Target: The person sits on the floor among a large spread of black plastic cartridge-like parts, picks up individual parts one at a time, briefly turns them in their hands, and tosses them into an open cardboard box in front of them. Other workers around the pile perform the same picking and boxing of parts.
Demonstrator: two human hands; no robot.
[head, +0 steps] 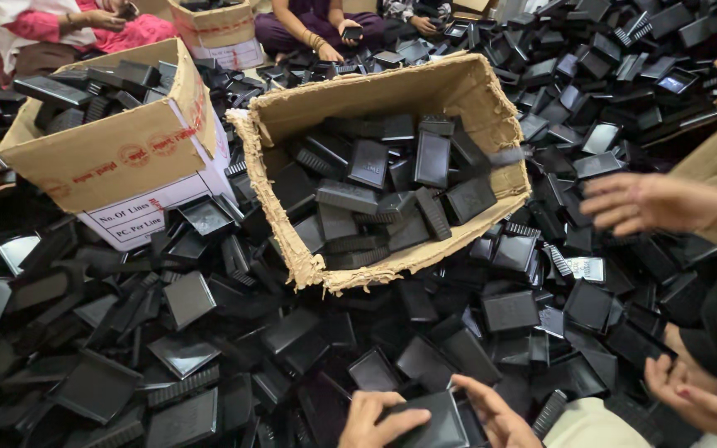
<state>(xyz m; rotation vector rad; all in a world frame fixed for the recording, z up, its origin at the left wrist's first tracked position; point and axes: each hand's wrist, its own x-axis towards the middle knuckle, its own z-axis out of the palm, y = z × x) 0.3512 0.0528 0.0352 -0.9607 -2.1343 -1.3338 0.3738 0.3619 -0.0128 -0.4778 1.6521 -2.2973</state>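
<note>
My left hand (373, 419) and my right hand (494, 413) are at the bottom edge, both gripping one flat black plastic tray-like case (430, 421) from its two sides. Under and around them spreads a deep heap of similar black plastic cases (209, 332). Just beyond the heap stands a torn open cardboard box (350, 93), partly filled with the same black cases (392, 195). A blurred black piece (504, 156) shows at the box's right rim.
A second carton (101, 153) full of black parts stands at the left. A co-worker's open hand (645, 202) reaches in from the right, and another person's hands (695, 390) rest at the lower right. Seated people (317, 25) hold parts at the far side.
</note>
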